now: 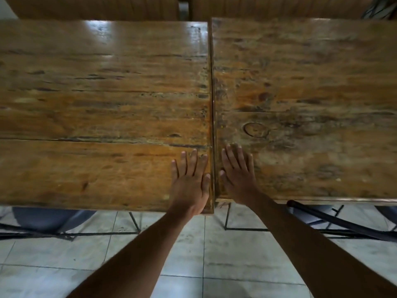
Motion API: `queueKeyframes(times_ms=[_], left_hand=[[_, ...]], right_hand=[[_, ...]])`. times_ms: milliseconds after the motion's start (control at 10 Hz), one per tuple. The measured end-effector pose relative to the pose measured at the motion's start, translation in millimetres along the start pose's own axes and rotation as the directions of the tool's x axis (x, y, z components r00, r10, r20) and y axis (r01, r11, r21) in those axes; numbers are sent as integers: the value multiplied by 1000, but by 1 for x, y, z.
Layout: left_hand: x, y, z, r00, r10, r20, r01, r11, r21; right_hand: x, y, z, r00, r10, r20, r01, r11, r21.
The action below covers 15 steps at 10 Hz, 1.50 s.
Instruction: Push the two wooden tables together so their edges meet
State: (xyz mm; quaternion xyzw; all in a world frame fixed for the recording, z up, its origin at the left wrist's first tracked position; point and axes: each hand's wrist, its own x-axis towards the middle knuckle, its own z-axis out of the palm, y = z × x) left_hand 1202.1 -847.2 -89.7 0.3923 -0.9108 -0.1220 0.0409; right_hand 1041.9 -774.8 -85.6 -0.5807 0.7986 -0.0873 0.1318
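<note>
Two worn wooden tables stand side by side. The left table (pixel 96 104) and the right table (pixel 311 93) touch along a thin dark seam running down the middle of the view. The right table's near edge sits a little farther from me than the left one's. My left hand (pixel 192 181) lies flat, fingers apart, on the left table's near right corner. My right hand (pixel 238 173) lies flat on the right table just across the seam. Neither hand holds anything.
Black metal table frames (pixel 229 220) stand on a pale tiled floor (pixel 193 254) below the near edges. A dark rod (pixel 335 220) slants under the right table. Grey-blue seats (pixel 49 218) show beneath. Wooden benches (pixel 107 7) line the far side.
</note>
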Motion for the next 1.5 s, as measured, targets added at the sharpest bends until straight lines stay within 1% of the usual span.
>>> queueKeyframes(times_ms=[300, 600, 900, 1000, 1100, 1200, 1300, 1400, 1500], left_hand=[[19, 0, 1, 1000, 10, -25, -11, 1000, -15], [31, -2, 1, 999, 2, -35, -2, 1000, -5], [35, -4, 3, 999, 7, -54, -7, 1000, 1], [37, -5, 5, 999, 1, -35, 0, 1000, 18], [37, -1, -1, 999, -32, 39, 31, 998, 45], [27, 11, -18, 982, -71, 176, 57, 995, 88], [-11, 21, -47, 979, -42, 199, 36, 999, 31], [-51, 26, -72, 976, -57, 208, 41, 996, 83], [-75, 38, -101, 972, -108, 211, 91, 992, 89]], right_hand=[[1, -1, 0, 1000, 14, 9, -14, 1000, -18], [1, 0, 1, 1000, 14, 6, -14, 1000, 18], [4, 0, 2, 999, 19, 47, -19, 1000, 0], [7, -1, -2, 994, 48, 98, -47, 999, -16], [10, -11, -11, 978, 116, 174, -105, 992, -67], [11, -24, -19, 948, 179, 264, -164, 984, -75], [-5, -36, -20, 937, 142, 318, -137, 990, -39], [-31, -50, -28, 964, -4, 264, -10, 999, 49], [-58, -59, -45, 984, -49, 172, 36, 997, 75]])
